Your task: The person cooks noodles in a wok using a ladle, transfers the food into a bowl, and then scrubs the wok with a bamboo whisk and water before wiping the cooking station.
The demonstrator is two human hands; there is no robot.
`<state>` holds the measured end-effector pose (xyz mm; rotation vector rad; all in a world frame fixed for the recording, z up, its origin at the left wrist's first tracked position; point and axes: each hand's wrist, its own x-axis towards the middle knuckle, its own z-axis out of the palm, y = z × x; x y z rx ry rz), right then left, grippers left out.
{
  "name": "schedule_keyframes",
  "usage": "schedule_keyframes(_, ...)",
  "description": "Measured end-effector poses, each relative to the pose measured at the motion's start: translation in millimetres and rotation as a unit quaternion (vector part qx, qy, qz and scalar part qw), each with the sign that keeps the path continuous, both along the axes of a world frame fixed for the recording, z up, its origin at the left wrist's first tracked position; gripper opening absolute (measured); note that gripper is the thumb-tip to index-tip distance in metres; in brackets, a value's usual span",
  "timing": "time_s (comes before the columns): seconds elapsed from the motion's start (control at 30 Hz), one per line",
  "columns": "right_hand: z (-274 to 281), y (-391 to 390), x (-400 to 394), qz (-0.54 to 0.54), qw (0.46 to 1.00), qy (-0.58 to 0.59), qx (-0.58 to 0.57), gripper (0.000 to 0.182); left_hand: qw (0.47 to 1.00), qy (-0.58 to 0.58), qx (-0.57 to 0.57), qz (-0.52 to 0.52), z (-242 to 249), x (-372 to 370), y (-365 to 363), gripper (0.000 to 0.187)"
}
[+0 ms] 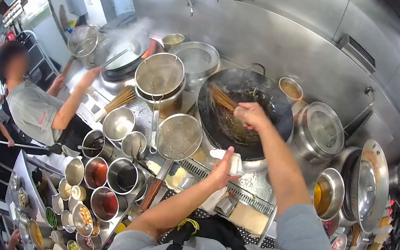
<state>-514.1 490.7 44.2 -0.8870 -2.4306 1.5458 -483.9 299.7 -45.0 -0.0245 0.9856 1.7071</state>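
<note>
My right hand (pixel 251 115) is wrapped round the handle of a bamboo brush (pixel 223 99), whose bristles spread inside a large black wok (pixel 205 120). Dark liquid and bits of food lie in the wok. Close to the wok's near rim, my left hand (pixel 223 170) is closed on a folded white cloth (pixel 236 164). A wire strainer (pixel 180 136) with a wooden handle rests to the left of that hand.
A co-worker (pixel 37 105) stands at a steaming wok (pixel 128 58) on the left. Sauce pots (pixel 104 203) and ingredient bowls fill the lower left. At the right are a lidded pot (pixel 322 127), an oil bowl (pixel 322 197) and a leaning wok (pixel 370 186).
</note>
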Motion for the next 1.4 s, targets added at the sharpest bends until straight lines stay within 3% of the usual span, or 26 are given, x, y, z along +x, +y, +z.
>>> schedule_keyframes(0.03,1.2,-20.6,1.2,-0.024,0.999,0.002,0.044,0.051,0.999,0.015,-0.043,0.016,-3.7,-3.5,7.7,0.051)
schedule_keyframes(0.1,0.0,-40.8,24.7,0.063,0.985,0.008,0.161,0.052,0.996,0.072,-0.048,0.018,4.7,1.0,9.9,0.037)
schedule_keyframes(0.17,5.9,-35.6,62.1,0.197,0.908,0.094,0.356,0.048,0.994,0.085,-0.039,0.049,15.3,3.5,11.6,0.036)
schedule_keyframes(0.23,19.4,3.6,54.6,0.229,0.914,0.061,0.33,0.035,0.991,0.095,-0.022,0.087,-7.9,-0.6,24.1,0.031)
schedule_keyframes(0.27,48.5,12.2,34.4,0.157,0.96,-0.155,0.169,0.026,0.99,0.078,-0.047,0.103,-8.1,0.9,26.9,0.026)
schedule_keyframes(0.3,19.5,47.5,5.4,0.073,0.979,-0.108,0.156,0.02,0.989,0.062,-0.068,0.119,-8.4,2.3,31.5,0.022)
schedule_keyframes(0.33,1.7,55.4,-13.3,-0.047,0.994,0.036,0.089,0.017,0.978,0.104,-0.085,0.159,-26.4,-4.8,38.4,0.016)
schedule_keyframes(0.37,-44.4,60.7,-33.2,-0.13,0.947,0.197,0.218,0.016,0.966,0.137,-0.073,0.208,-37.2,-12.6,40.5,0.015)
schedule_keyframes(0.4,-34.6,25.9,-22.6,-0.061,0.954,0.12,0.269,0.042,0.958,0.16,-0.061,0.23,-36.6,-23.5,33.8,0.015)
schedule_keyframes(0.43,-63.1,10.4,-22.4,-0.002,0.96,0.142,0.24,0.045,0.949,0.186,-0.048,0.249,-33.4,-38.0,26.8,0.015)
schedule_keyframes(0.5,-48.5,-52.7,15.2,0.029,0.964,0.143,0.224,0.045,0.963,0.178,-0.061,0.192,-20.5,-54.2,8.7,0.016)
schedule_keyframes(0.6,-2.9,8.4,8.2,0.141,0.94,0.019,0.31,0.036,0.967,0.18,-0.104,0.149,6.4,-63.8,7.2,0.016)
schedule_keyframes(0.63,6.5,32.6,-19.6,0.059,0.94,-0.086,0.324,0.034,0.962,0.195,-0.106,0.159,-15.8,-67.9,14.8,0.016)
schedule_keyframes(0.67,-0.4,44.4,-33.8,-0.106,0.954,0.044,0.276,0.031,0.941,0.24,-0.116,0.208,-57.5,-77.0,30.1,0.014)
schedule_keyframes(0.77,-62.3,7.1,-58.2,-0.162,0.938,0.102,0.288,0.031,0.961,0.196,-0.107,0.161,-10.5,-66.6,12.8,0.013)
schedule_keyframes(0.8,-61.0,-6.3,-51.2,-0.158,0.937,0.106,0.292,0.031,0.958,0.209,-0.087,0.179,-29.5,-74.7,18.7,0.013)
schedule_keyframes(0.9,-20.6,-37.9,-16.2,0.05,0.921,0.166,0.349,0.034,0.944,0.23,-0.099,0.217,-43.6,-73.4,29.0,0.018)
schedule_keyframes(0.97,3.9,32.7,-44.8,-0.145,0.968,0.025,0.206,0.024,0.954,0.222,-0.104,0.173,-30.8,-71.8,22.8,0.024)
schedule_keyframes(1.07,-60.5,32.2,-68.2,-0.195,0.907,0.078,0.365,0.023,0.964,0.181,-0.102,0.166,-10.3,-67.5,16.3,0.031)
schedule_keyframes(1.1,-52.5,-6.4,-52.4,-0.104,0.929,0.048,0.351,0.025,0.966,0.185,-0.103,0.15,-3.6,-68.0,13.7,0.037)
schedule_keyframes(1.13,-48.3,-40.8,-23.1,0.007,0.91,0.133,0.391,0.034,0.968,0.174,-0.107,0.144,9.5,-64.9,8.4,0.043)
schedule_keyframes(1.17,-35.6,-64.1,10.2,0.068,0.941,0.059,0.325,0.047,0.97,0.167,-0.106,0.143,-6.1,-64.7,11.8,0.043)
schedule_keyframes(1.23,-17.5,-40.3,56.9,0.162,0.912,0.008,0.377,0.039,0.934,0.27,-0.114,0.202,-39.4,-71.7,31.0,0.049)
schedule_keyframes(1.27,1.0,-9.7,48.3,0.199,0.891,-0.108,0.395,0.027,0.925,0.285,-0.164,0.191,-8.0,-65.7,20.9,0.049)
schedule_keyframes(1.33,15.6,43.4,11.7,0.063,0.902,-0.198,0.379,0.03,0.947,0.226,-0.144,0.175,7.4,-63.8,16.4,0.044)
schedule_keyframes(1.4,-2.8,44.2,-20.4,-0.109,0.906,-0.078,0.401,0.04,0.944,0.23,-0.134,0.194,13.8,-61.0,11.9,0.043)
